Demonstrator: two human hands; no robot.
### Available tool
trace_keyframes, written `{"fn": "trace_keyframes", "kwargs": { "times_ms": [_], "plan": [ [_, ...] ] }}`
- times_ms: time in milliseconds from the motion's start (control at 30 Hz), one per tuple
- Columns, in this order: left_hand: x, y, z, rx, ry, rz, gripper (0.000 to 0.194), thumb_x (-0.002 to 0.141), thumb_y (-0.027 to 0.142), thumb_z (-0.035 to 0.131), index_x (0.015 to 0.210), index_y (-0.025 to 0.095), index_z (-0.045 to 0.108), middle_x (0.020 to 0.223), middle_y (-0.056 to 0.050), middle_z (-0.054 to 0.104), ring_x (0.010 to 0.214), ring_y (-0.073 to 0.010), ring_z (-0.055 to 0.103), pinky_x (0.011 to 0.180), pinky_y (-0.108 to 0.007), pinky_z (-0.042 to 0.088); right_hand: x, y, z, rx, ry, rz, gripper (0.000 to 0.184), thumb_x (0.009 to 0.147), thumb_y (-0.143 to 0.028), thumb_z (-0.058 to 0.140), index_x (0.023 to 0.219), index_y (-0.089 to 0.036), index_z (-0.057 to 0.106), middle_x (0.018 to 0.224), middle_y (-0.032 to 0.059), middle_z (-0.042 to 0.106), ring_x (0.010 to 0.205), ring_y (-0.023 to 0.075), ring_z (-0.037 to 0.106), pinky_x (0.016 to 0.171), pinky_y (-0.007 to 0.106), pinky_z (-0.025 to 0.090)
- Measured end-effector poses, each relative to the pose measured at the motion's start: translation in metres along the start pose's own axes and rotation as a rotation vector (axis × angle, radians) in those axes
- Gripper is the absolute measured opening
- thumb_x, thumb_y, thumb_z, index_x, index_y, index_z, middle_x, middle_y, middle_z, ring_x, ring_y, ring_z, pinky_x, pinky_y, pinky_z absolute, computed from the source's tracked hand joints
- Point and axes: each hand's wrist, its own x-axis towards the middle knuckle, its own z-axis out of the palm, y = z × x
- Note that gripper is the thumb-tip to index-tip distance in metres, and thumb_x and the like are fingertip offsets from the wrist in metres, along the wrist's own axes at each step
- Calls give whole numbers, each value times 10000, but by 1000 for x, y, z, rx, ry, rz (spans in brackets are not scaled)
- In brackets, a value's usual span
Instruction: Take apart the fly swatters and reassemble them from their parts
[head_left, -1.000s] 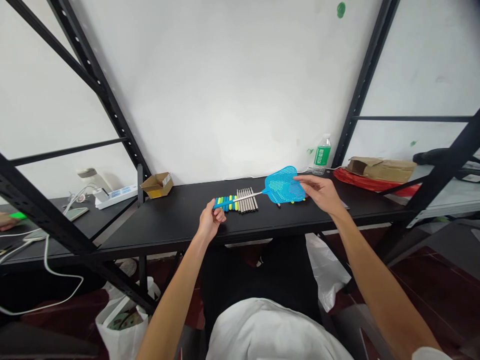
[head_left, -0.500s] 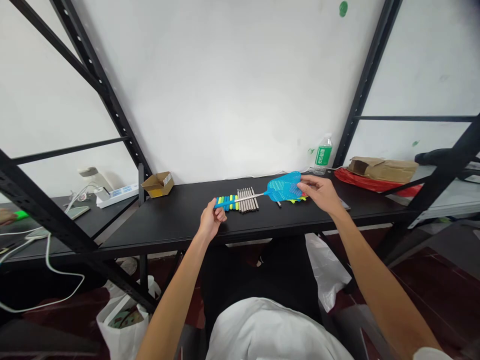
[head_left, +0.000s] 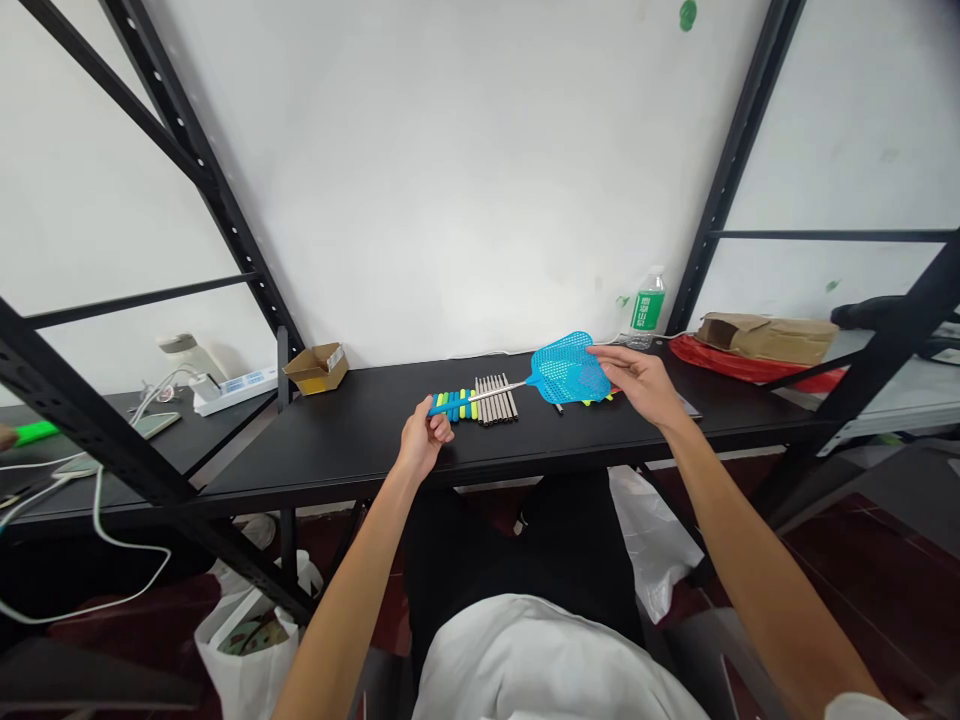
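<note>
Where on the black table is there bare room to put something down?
Left: between the open cardboard box and the left hand. Right: a smaller patch between the right hand and the red plastic. Crowded: the middle, with coloured handles, metal rods and the blue flyswatter held above.

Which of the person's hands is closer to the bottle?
Right. The right hand is in front of the bottle, at the head of the swatter; the left hand is farther left, gripping the handle.
</note>
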Motion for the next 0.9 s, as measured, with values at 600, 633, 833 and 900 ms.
{"fn": "trace_keyframes", "kwargs": {
  "times_ms": [600,633,833,900],
  "plan": [
    [-2,2,0,4,-8,1,528,926,443,576,515,202,349,482,34,332,460,-92,328,477,-253,336,2,5,-3,-140,31,0,336,805,-463,714,991,-183,726,765,36,670,658,188,629,607,324,539],
    [-2,2,1,2,-3,2,531,930,445,569,513,202,348,481,34,330,460,-92,326,476,-253,334,2,5,-3,-116,24,5,360,805,-453,718,1045,-185,703,706,12,639,608,167,600,582,308,520],
    [-1,1,1,-4,-5,-6,534,943,446,549,512,198,355,479,35,327,454,-89,322,476,-251,328,2,4,0,-49,-21,-49,410,842,-410,693,1199,-248,571,670,-47,564,514,118,528,500,248,436],
    [0,1,0,-17,2,-4,528,940,435,554,513,197,353,477,37,326,453,-87,321,477,-250,326,2,4,1,-35,-30,-64,377,859,-412,672,1188,-256,574,699,-44,566,500,109,532,497,246,446]
  ]
}}
